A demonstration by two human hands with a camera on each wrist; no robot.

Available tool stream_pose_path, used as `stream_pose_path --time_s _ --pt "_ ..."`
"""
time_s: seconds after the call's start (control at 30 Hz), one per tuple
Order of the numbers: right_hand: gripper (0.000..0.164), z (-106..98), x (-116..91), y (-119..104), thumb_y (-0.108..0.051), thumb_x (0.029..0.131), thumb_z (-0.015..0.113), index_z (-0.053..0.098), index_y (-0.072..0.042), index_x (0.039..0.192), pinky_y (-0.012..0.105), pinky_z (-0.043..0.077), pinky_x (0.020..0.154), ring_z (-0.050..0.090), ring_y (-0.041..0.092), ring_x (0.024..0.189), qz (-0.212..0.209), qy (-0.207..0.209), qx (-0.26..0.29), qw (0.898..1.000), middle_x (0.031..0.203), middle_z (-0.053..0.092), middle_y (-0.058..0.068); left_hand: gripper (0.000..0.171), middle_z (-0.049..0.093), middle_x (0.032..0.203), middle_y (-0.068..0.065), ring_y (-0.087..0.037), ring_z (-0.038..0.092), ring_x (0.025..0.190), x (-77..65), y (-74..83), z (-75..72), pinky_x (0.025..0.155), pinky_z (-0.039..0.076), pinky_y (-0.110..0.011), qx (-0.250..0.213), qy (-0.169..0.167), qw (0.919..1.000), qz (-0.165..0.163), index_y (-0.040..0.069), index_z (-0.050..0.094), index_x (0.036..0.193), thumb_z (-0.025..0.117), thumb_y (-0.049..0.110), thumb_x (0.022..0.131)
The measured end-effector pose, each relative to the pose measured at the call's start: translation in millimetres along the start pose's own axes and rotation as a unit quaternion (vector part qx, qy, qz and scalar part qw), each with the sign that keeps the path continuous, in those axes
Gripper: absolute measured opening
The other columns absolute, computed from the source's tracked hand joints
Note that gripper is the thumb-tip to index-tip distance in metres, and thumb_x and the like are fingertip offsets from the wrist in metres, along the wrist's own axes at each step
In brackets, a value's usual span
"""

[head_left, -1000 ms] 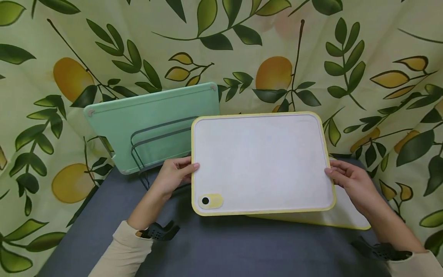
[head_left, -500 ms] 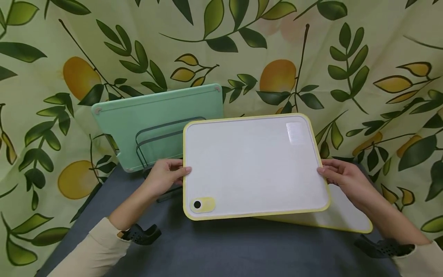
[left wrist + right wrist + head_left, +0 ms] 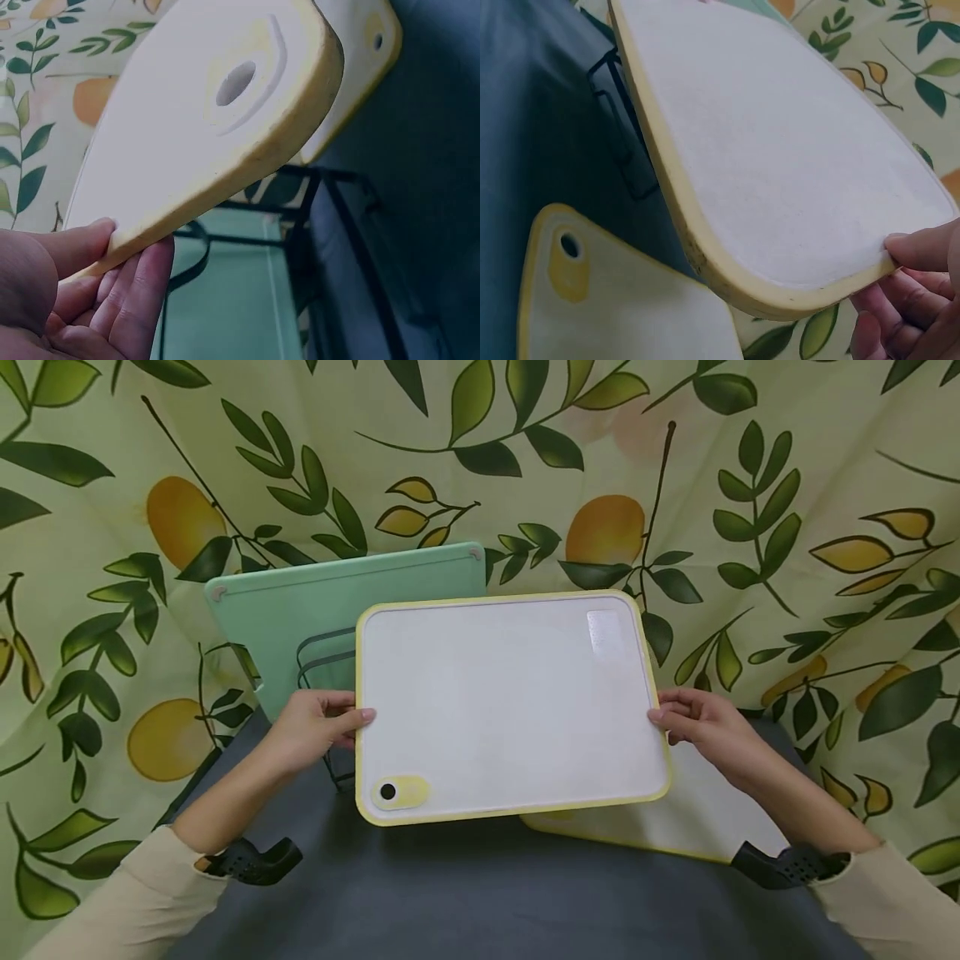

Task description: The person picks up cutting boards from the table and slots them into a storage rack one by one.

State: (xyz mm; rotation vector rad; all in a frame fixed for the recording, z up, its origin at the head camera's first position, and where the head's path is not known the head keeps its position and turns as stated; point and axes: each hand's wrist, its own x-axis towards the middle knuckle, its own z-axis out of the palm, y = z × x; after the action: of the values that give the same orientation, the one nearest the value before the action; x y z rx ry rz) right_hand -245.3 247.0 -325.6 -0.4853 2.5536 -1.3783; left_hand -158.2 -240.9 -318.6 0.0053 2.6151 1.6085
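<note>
A white cutting board with a yellow rim (image 3: pixel 510 710) is held up above the table, tilted toward me. My left hand (image 3: pixel 311 727) pinches its left edge, thumb on the front face and fingers behind. On the opposite edge, my right hand (image 3: pixel 708 727) grips the same way. The board's hole sits in its lower left corner. Behind it, a green cutting board (image 3: pixel 337 585) leans in a dark wire rack (image 3: pixel 322 660), which the held board partly hides. In the left wrist view, the thumb and fingers (image 3: pixel 142 292) squeeze the yellow edge.
A second white board with a yellow rim (image 3: pixel 630 292) lies on the dark cloth-covered table (image 3: pixel 480 893), below and to the right of the held one. A curtain (image 3: pixel 525 485) printed with leaves and fruit hangs close behind the table.
Both hands have carried the white board to the left, and it now covers more of the rack and green board. A glare patch has appeared at its upper right.
</note>
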Motion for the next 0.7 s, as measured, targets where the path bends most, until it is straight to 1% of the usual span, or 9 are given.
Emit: stream_pose_path --time_s 0.13,0.23,0.37,0.47,0.57,0.7 --pt "0.048 6.2 12.9 -12.6 -0.022 0.104 0.059 0.048 0.01 0.137 0.023 0.051 0.073 0.059 0.006 0.083 -0.003 -0.005 0.001 1.0 0.092 0.067 -0.017 0.046 0.074 0.116 -0.02 -0.005 0.074 0.082 -4.2 3.3 -14.6 0.076 0.062 -0.03 0.021 0.017 0.9996 -0.001 -0.006 0.06 0.135 0.065 0.023 0.101" --pt "0.048 10.1 21.7 -21.9 -0.023 0.103 0.06 0.049 0.009 0.137 0.024 0.052 0.074 0.06 0.006 0.083 -0.008 -0.01 -0.003 1.0 0.092 0.068 -0.013 0.048 0.076 0.113 -0.015 -0.004 0.074 0.081 -6.5 4.0 -24.9 0.076 0.061 -0.028 0.026 0.029 0.9992 -0.006 -0.006 0.06 0.135 0.066 0.027 0.1" --pt "0.048 13.4 30.4 -32.4 -0.023 0.102 0.061 0.049 0.008 0.137 0.024 0.053 0.075 0.061 0.006 0.084 -0.015 -0.015 -0.006 1.0 0.094 0.069 -0.009 0.051 0.078 0.104 0.001 -0.003 0.074 0.081 -8.2 5.1 -37.6 0.076 0.061 -0.026 0.03 0.039 0.9987 -0.015 -0.005 0.06 0.135 0.067 0.03 0.099" --pt "0.048 15.2 35.8 -39.4 -0.024 0.102 0.062 0.05 0.007 0.137 0.024 0.052 0.076 0.062 0.005 0.086 -0.02 -0.014 -0.006 1.0 0.096 0.071 -0.007 0.052 0.077 0.095 0.012 -0.003 0.074 0.081 -9.4 8.2 -47.6 0.075 0.061 -0.024 0.036 0.046 0.9982 -0.012 -0.005 0.06 0.135 0.067 0.031 0.099" --pt "0.047 17.1 40.9 -47.1 -0.025 0.102 0.062 0.052 0.005 0.136 0.025 0.053 0.077 0.063 0.006 0.086 -0.026 -0.011 -0.009 1.0 0.098 0.072 -0.006 0.052 0.074 0.088 0.021 -0.002 0.073 0.078 -10.2 11.8 -58.3 0.073 0.06 -0.024 0.045 0.055 0.9975 -0.002 -0.006 0.06 0.135 0.067 0.031 0.099" --pt "0.046 18.2 47.4 -59.5 -0.025 0.102 0.063 0.053 0.005 0.135 0.024 0.053 0.075 0.062 0.006 0.085 -0.03 -0.008 -0.011 0.999 0.096 0.073 -0.006 0.052 0.072 0.084 0.027 -0.001 0.073 0.077 -11.1 15.6 -71.5 0.07 0.06 -0.023 0.056 0.066 0.9963 0.008 -0.007 0.059 0.135 0.067 0.03 0.099"
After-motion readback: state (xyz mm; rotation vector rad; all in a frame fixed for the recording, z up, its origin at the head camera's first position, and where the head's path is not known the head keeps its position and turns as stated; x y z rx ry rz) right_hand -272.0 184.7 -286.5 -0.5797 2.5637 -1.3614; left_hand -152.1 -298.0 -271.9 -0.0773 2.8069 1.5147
